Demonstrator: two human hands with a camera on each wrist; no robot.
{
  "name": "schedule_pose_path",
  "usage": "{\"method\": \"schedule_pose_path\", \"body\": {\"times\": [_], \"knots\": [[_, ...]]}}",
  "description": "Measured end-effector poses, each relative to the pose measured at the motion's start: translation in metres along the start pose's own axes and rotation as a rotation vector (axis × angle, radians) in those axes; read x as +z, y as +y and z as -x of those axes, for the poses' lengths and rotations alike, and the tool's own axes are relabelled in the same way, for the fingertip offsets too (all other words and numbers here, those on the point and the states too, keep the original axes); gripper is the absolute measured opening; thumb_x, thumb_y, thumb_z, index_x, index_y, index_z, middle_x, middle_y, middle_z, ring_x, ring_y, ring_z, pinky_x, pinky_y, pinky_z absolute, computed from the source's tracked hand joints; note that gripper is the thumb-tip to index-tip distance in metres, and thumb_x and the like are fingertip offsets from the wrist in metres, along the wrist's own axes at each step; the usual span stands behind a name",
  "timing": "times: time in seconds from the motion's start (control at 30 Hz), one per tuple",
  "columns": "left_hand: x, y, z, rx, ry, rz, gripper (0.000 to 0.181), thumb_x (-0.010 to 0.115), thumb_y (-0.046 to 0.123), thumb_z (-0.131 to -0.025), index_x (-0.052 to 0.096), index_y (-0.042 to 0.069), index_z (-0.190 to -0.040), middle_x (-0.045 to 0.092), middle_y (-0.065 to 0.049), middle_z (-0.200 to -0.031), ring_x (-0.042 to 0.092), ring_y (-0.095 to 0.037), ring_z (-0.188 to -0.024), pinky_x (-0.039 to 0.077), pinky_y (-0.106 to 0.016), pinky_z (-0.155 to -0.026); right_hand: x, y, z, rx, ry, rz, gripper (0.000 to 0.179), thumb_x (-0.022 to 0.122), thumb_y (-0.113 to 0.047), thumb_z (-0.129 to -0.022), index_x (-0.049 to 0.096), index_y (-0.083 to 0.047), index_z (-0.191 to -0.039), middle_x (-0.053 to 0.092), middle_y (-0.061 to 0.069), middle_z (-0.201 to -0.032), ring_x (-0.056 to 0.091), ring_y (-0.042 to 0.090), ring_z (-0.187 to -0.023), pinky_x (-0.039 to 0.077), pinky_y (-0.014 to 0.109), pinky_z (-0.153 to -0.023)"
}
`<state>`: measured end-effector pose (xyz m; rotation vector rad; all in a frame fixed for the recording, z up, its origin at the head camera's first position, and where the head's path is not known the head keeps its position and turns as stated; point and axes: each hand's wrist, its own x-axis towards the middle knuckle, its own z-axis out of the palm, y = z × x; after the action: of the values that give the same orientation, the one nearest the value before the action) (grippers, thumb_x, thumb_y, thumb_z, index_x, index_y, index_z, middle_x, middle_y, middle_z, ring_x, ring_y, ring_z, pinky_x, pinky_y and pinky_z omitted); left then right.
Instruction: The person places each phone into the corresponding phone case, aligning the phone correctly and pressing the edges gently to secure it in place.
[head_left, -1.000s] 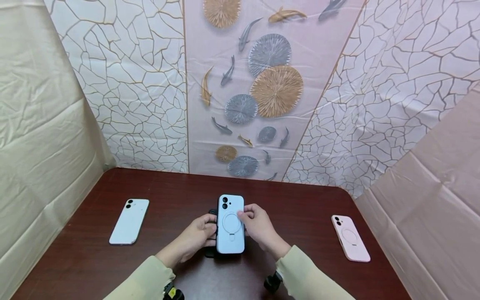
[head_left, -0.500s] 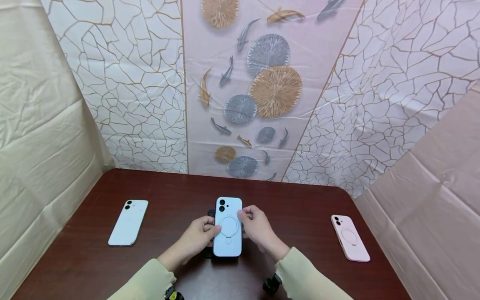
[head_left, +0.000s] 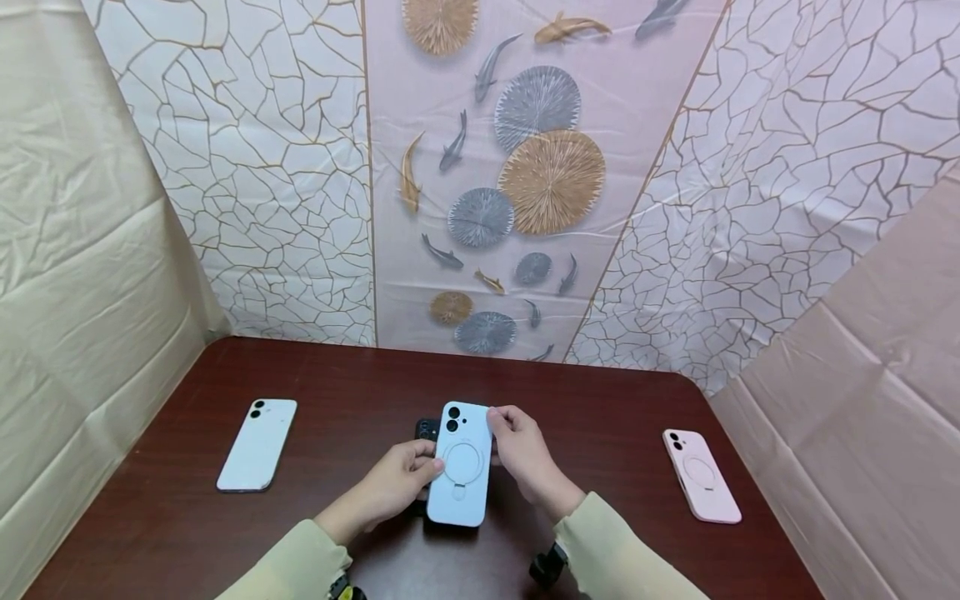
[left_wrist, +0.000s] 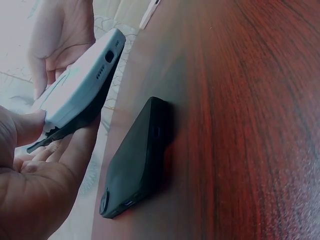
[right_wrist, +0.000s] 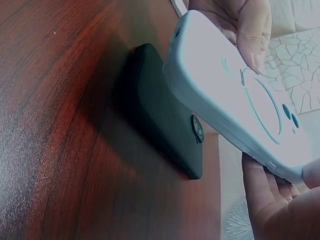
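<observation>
Both hands hold a light blue phone case (head_left: 462,467) with a ring on its back and a camera cutout at its far end. My left hand (head_left: 392,482) grips its left edge, thumb on the back and fingers underneath. My right hand (head_left: 522,446) pinches the upper right corner. A dark layer (left_wrist: 95,107) shows along the case's underside in the left wrist view; cannot tell whether it is a phone inside. Below, a black phone or phone case (right_wrist: 165,115) lies on the table, apart from the blue one and mostly hidden by it in the head view.
A white phone (head_left: 257,444) lies on the left of the dark red wooden table (head_left: 337,383). A pink phone case (head_left: 701,476) with a ring lies near the right edge. Patterned cloth (head_left: 480,125) hangs behind the table, with plain cloth at the sides.
The blue case shifted left, then back right, tilting clockwise and coming slightly nearer. My right hand has moved up to its top corner. More of the black item's camera end shows now.
</observation>
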<state>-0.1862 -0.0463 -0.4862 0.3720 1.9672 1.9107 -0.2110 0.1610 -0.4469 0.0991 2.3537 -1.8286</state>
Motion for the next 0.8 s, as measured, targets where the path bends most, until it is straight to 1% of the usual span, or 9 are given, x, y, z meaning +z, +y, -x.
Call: {"method": "schedule_pose_path", "body": {"times": [0.23,0.47,0.6,0.8], "knots": [[0.0018,0.0017,0.0012,0.003,-0.006,0.003,0.039,0.05,0.015,-0.102,0.045,-0.012,-0.13,0.069,-0.016,-0.105,0.066,-0.022,-0.096,0.055,-0.038,-0.077,0.0006,-0.0029,0.002,0.001,0.013,0.009,0.036,0.051,-0.038,-0.101,0.056,-0.006,-0.117,0.062,0.011,-0.105,0.06,0.024,-0.085,0.055,0.036,-0.072],[0.0031,0.0007,0.0011,0.002,-0.006,-0.017,0.037,0.049,0.015,-0.102,0.046,-0.011,-0.129,0.068,-0.016,-0.104,0.066,-0.022,-0.093,0.056,-0.038,-0.075,0.0011,-0.0057,0.0018,0.029,0.024,-0.009,0.034,0.05,-0.036,-0.101,0.056,-0.005,-0.113,0.062,0.012,-0.108,0.06,0.023,-0.087,0.055,0.036,-0.073],[0.0027,0.0006,0.0013,0.0,-0.002,-0.015,0.037,0.05,0.016,-0.102,0.047,-0.01,-0.127,0.069,-0.015,-0.103,0.066,-0.022,-0.092,0.055,-0.038,-0.075,0.0002,-0.0052,0.002,0.037,0.014,-0.02,0.036,0.05,-0.038,-0.101,0.057,-0.005,-0.116,0.061,0.012,-0.11,0.06,0.025,-0.089,0.055,0.036,-0.074],[0.0009,0.0005,0.0016,-0.009,0.003,-0.015,0.036,0.052,0.018,-0.102,0.048,-0.009,-0.125,0.069,-0.013,-0.102,0.066,-0.02,-0.091,0.055,-0.037,-0.074,-0.0022,-0.0036,0.0021,0.039,-0.025,-0.025,0.04,0.049,-0.041,-0.101,0.058,-0.008,-0.122,0.062,0.012,-0.112,0.06,0.029,-0.091,0.055,0.038,-0.076]]}}
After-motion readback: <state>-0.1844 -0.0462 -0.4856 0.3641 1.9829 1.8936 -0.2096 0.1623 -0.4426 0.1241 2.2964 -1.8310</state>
